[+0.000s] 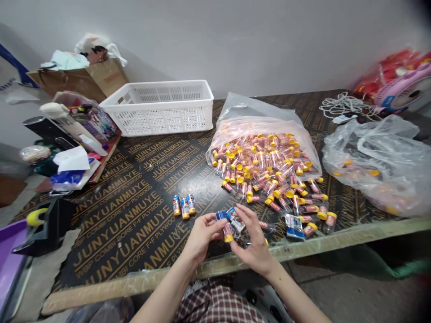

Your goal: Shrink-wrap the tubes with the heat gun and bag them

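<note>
My left hand (201, 235) pinches a small clear tube (227, 233) with a yellow cap, pointing down and towards me; blue shows at its upper end. Facing it, my right hand (253, 242) curves its fingers around a small blue and white label piece (236, 222) beside the tube. Whether this piece is attached to the tube I cannot tell. To the left stand three blue-wrapped tubes (184, 207) with yellow caps, close together. A stack of blue and white labels (294, 226) lies right of my right hand, near the table edge.
A large pile of yellow-capped tubes (259, 157) spills from a clear plastic bag (256, 107). Behind is a white basket (164, 117). At right are another plastic bag (380, 157), a white cable (350, 105) and a pink fan (400, 92). A black tape dispenser (50, 229) sits at left.
</note>
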`<state>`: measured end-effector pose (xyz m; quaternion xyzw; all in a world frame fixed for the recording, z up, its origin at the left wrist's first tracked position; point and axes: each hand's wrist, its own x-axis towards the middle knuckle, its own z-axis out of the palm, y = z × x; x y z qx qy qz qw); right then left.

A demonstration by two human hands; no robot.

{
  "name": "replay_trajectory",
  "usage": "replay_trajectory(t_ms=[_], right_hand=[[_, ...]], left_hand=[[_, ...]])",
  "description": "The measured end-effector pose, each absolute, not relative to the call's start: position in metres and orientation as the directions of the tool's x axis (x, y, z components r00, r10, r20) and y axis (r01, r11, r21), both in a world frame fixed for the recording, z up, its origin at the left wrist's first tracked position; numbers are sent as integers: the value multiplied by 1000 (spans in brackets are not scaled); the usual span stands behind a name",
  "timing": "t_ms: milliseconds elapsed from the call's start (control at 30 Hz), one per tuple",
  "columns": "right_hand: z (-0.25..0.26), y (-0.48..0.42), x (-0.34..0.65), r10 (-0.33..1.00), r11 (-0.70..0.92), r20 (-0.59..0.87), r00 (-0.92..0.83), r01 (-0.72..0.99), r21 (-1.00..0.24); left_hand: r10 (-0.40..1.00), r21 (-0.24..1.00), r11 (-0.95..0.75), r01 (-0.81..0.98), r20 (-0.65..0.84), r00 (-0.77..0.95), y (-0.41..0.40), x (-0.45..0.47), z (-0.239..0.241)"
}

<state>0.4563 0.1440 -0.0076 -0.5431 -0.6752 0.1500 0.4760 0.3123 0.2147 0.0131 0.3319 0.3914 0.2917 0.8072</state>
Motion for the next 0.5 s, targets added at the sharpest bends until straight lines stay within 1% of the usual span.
replay_trajectory(t_ms=[200, 367, 500], right_hand=[[-6, 144, 463, 916, 392, 383, -115, 456, -799], [-13, 140, 462, 933, 358, 350, -90, 343, -868], [-14, 139, 461, 938, 342, 340, -61, 317, -885]], left_hand=[[677, 764, 630, -142, -449, 583, 208, 314, 17], [663, 753, 647, -120, -478, 577, 205, 316, 16], [662, 747, 655, -114, -494, 563, 204, 318, 19]])
